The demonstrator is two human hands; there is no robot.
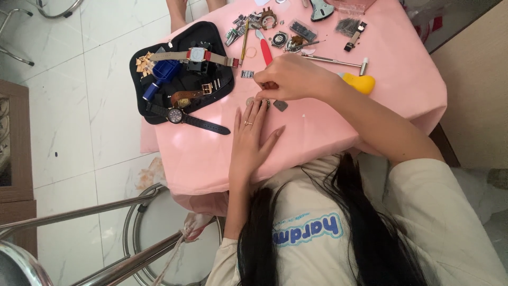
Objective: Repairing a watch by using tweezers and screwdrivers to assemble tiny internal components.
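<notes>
Under both hands' fingertips, small round part (mostly hidden, kind unclear)

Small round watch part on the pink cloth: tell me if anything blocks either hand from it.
Nothing visible does. The left hand and right hand both have fingertips at the small round part.

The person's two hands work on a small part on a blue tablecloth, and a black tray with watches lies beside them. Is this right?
Not quite: the tablecloth is pink, not blue, as the head view shows. The rest holds: the left hand and right hand meet at a small part, with the black tray of watches beside them.
</notes>
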